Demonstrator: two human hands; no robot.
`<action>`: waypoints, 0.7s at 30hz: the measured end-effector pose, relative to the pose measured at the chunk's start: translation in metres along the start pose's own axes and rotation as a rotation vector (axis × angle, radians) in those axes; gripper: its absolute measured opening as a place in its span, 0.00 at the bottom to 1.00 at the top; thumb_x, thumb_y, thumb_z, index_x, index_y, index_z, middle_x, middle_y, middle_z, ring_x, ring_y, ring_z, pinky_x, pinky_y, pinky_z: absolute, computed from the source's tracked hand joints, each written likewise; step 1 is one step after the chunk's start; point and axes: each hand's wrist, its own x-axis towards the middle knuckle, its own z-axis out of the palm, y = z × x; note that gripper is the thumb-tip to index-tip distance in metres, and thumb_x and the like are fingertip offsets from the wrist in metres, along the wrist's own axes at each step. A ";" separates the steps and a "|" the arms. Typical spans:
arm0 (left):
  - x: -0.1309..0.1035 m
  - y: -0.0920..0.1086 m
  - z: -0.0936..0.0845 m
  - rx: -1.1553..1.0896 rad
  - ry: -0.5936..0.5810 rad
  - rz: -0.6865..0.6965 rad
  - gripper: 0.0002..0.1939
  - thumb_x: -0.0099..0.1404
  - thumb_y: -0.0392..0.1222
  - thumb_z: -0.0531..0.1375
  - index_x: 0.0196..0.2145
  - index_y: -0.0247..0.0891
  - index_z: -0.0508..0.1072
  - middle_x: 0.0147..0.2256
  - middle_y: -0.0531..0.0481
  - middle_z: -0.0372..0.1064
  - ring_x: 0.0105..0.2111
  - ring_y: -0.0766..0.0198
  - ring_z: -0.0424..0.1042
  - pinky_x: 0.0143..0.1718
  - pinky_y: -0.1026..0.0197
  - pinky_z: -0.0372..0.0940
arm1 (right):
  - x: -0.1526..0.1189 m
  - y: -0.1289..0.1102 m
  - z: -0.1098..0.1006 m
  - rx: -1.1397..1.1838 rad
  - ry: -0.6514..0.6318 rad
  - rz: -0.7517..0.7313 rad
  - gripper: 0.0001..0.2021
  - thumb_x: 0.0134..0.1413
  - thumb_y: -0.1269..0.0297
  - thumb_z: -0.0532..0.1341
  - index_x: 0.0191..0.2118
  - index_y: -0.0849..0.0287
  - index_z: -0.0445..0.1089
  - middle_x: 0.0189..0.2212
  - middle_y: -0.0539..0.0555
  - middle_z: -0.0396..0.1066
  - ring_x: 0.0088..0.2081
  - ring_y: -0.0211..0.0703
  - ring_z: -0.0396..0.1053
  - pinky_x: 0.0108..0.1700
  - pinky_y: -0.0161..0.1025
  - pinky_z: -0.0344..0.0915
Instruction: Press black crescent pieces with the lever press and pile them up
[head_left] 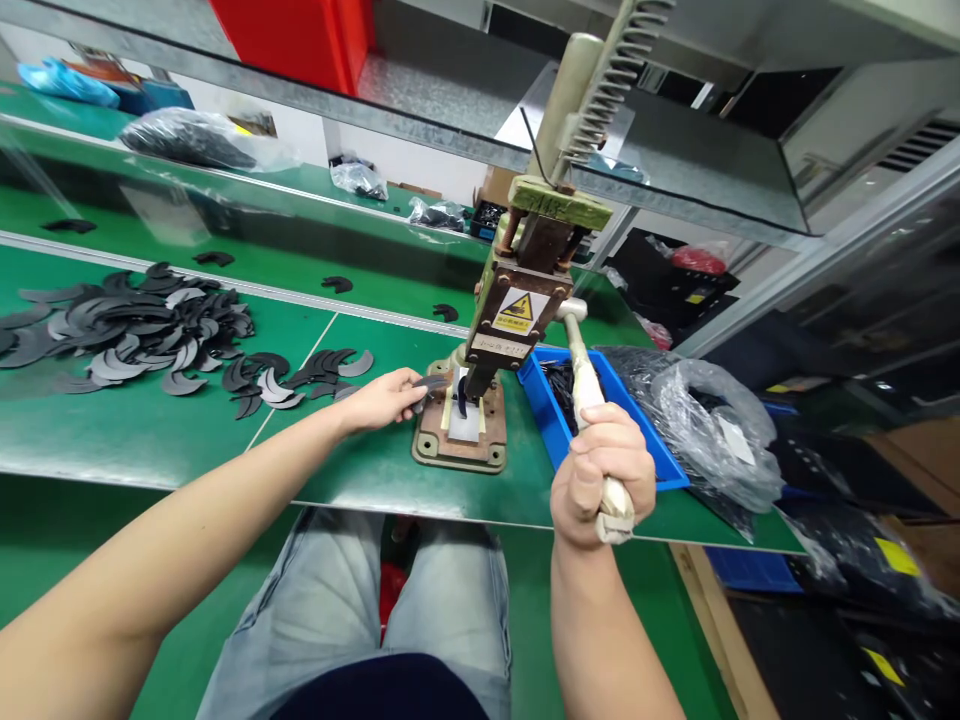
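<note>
My right hand [604, 472] is wrapped round the taped lever handle [585, 375] of a hand-operated press [517, 300]. At the left side of the press base [427, 435], my left hand [386, 400] pinches a dark curved piece [431, 382] between thumb and fingers. Another small black curved piece [462, 398] stands on the pale plate [465, 428] under the ram. The ram's lower end is close to that piece; I cannot tell whether they touch. Behind my left hand lie several loose curved pieces [330, 365].
A large heap of black curved pieces [150, 320] covers the left of the green bench. A blue bin [551, 430] with small black parts stands right of the press, beside clear plastic bags [712, 430]. A metal shelf [435, 120] with a red bin [300, 40] hangs overhead.
</note>
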 end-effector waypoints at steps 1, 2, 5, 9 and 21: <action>-0.001 0.003 0.006 -0.066 -0.002 -0.012 0.22 0.68 0.59 0.66 0.43 0.38 0.68 0.29 0.52 0.73 0.25 0.65 0.72 0.26 0.64 0.66 | 0.000 0.000 0.000 -0.005 -0.007 0.003 0.10 0.62 0.61 0.62 0.29 0.53 0.64 0.25 0.48 0.65 0.37 0.50 0.73 0.51 0.62 0.68; -0.001 0.006 0.011 -0.129 -0.005 -0.028 0.22 0.66 0.56 0.69 0.42 0.38 0.67 0.29 0.52 0.74 0.25 0.66 0.74 0.26 0.64 0.68 | 0.000 -0.001 -0.001 -0.009 -0.014 0.007 0.10 0.62 0.61 0.62 0.30 0.53 0.64 0.25 0.48 0.65 0.37 0.50 0.73 0.51 0.61 0.69; 0.002 0.019 0.019 -0.229 -0.014 -0.096 0.20 0.65 0.48 0.72 0.39 0.38 0.65 0.28 0.50 0.76 0.26 0.64 0.78 0.29 0.63 0.73 | 0.000 -0.003 -0.001 -0.013 -0.018 0.020 0.09 0.62 0.63 0.62 0.30 0.53 0.64 0.26 0.49 0.66 0.37 0.49 0.73 0.51 0.60 0.69; 0.009 0.033 0.023 -0.238 -0.011 -0.170 0.16 0.68 0.41 0.71 0.39 0.38 0.65 0.26 0.51 0.76 0.28 0.59 0.82 0.33 0.59 0.79 | 0.000 -0.003 -0.001 -0.008 -0.011 0.019 0.08 0.61 0.64 0.62 0.30 0.53 0.65 0.26 0.49 0.66 0.37 0.49 0.73 0.51 0.61 0.69; 0.035 0.020 0.027 -0.060 0.002 -0.109 0.14 0.66 0.44 0.72 0.36 0.37 0.71 0.23 0.53 0.75 0.20 0.64 0.76 0.21 0.66 0.70 | 0.002 -0.002 0.002 0.003 -0.001 0.001 0.09 0.61 0.64 0.61 0.29 0.53 0.63 0.25 0.48 0.65 0.38 0.49 0.73 0.49 0.60 0.70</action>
